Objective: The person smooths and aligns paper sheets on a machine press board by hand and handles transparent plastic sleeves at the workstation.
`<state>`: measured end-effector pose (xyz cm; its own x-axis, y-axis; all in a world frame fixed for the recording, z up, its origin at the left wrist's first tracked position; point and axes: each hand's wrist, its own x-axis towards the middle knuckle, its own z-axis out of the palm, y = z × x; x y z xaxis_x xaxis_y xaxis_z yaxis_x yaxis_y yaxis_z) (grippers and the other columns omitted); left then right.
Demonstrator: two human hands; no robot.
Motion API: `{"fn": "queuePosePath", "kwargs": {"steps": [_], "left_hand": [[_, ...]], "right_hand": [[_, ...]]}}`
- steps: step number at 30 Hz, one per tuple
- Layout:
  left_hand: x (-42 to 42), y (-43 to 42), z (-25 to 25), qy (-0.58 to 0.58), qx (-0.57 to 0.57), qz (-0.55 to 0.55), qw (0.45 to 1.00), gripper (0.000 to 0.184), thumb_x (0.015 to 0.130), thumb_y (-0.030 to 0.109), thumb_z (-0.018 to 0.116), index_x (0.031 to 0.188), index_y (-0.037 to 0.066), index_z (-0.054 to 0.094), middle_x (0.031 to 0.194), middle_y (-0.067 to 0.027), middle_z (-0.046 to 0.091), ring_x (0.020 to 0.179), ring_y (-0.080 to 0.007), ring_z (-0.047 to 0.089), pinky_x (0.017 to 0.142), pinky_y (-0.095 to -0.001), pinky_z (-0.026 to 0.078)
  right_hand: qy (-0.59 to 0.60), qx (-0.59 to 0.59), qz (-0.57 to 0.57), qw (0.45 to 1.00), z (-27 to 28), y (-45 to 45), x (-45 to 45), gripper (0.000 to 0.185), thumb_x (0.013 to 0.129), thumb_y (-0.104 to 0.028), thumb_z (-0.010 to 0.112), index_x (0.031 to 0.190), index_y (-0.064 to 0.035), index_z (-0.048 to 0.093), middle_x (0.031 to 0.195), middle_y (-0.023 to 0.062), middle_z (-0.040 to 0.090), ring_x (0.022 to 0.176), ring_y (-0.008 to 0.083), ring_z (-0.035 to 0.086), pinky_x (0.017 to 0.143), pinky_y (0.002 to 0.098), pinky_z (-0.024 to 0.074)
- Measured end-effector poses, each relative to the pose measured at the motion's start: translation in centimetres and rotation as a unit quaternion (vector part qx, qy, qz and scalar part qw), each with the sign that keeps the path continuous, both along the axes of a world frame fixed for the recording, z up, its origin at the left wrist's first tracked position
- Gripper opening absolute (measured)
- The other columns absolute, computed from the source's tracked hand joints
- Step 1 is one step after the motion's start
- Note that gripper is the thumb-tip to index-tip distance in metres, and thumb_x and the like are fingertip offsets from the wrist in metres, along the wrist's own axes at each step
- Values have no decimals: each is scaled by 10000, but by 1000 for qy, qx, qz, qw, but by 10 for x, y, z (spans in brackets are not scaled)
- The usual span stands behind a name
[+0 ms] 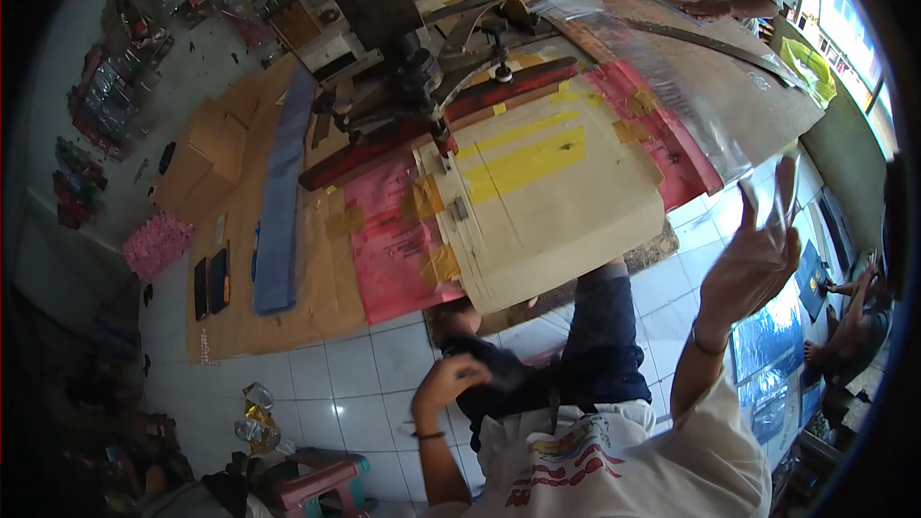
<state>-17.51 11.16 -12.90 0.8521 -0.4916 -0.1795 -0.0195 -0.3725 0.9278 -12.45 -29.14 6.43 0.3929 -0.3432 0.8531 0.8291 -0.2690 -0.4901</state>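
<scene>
My right hand (753,264) is raised above the tiled floor, right of the table, with two fingers stretched up and apart. A pale blur shows between them; I cannot make out any held object. My left hand (451,382) is low in front of my body, its bent fingers blurred against my dark shorts, so its grip is unclear. Neither hand touches the cream board (556,230) with yellow strips, which lies over a red sheet (389,273). Across the board's far edge runs a long red bar (369,161) below a dark metal clamp mechanism (413,72).
A blue strip (281,230) and dark phone-like items (219,278) lie on the brown table covering (331,302). Clear plastic (705,134) lies at the right. Another person's hands (705,8) are at the far right edge. A stool (326,482) stands bottom left.
</scene>
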Motion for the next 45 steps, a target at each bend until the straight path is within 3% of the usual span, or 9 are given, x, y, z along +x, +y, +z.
{"fn": "queuePosePath", "kwargs": {"steps": [2,6,9,11,15,18,23,32,45], "left_hand": [[20,-38,-13,-121,127,15,984,132,840,176,754,894,58,730,906,-107,714,817,-273,671,776,-381,513],[35,-80,-53,-378,270,108,879,100,817,175,734,874,95,750,933,-100,724,821,-312,678,776,-409,501],[16,-73,-121,-391,276,33,877,122,856,201,725,876,84,752,938,-89,738,843,-303,687,776,-390,503],[19,-76,-85,-73,205,-107,970,147,889,220,712,889,79,752,951,-90,744,859,-281,695,784,-364,513],[25,-70,67,233,78,-356,902,206,925,232,715,998,41,740,984,-121,738,944,-237,693,843,-373,524],[33,-66,144,-83,-154,-208,962,166,922,139,692,1029,15,716,1008,-97,730,966,-262,692,858,-346,527],[103,-100,169,-446,118,61,885,354,952,168,643,1271,16,619,1303,-160,618,1260,-342,557,1054,-455,441],[155,-112,145,-412,365,38,834,723,943,503,596,1422,-28,489,1513,-178,458,1428,-287,405,1225,-483,219],[189,-101,138,-405,354,53,841,697,966,421,590,1407,-104,468,1518,-226,432,1458,-337,344,1223,-471,210]], "right_hand": [[-57,7,160,986,32,19,23,536,1041,-102,362,1555,-21,237,1527,284,360,1367,373,460,959,382,529],[26,-187,-91,978,54,53,41,353,927,-47,606,1272,-101,654,1449,170,521,1327,338,513,983,385,507],[122,-284,-87,947,37,63,56,332,791,-49,765,1096,-180,771,1380,165,589,1310,372,523,1079,476,424],[213,-347,1,914,9,61,59,299,825,-125,759,1115,-197,762,1384,167,585,1286,371,538,1053,467,439],[299,-469,-14,831,-46,53,71,249,915,-315,675,1138,-234,752,1402,162,570,1324,346,501,1095,450,381],[280,-479,-37,831,-49,61,73,276,947,-363,630,1158,-226,742,1423,149,559,1352,346,471,1135,472,324],[289,-524,58,799,-50,58,84,298,972,-317,598,1243,-230,689,1447,107,548,1397,311,441,1185,512,280],[445,-435,241,745,-9,41,103,410,951,-39,529,1357,-75,574,1456,151,526,1367,340,471,1179,445,346],[237,-520,8,821,-87,112,166,503,1022,-321,459,1431,-30,496,1534,152,444,1459,294,363,1223,489,229]]}}
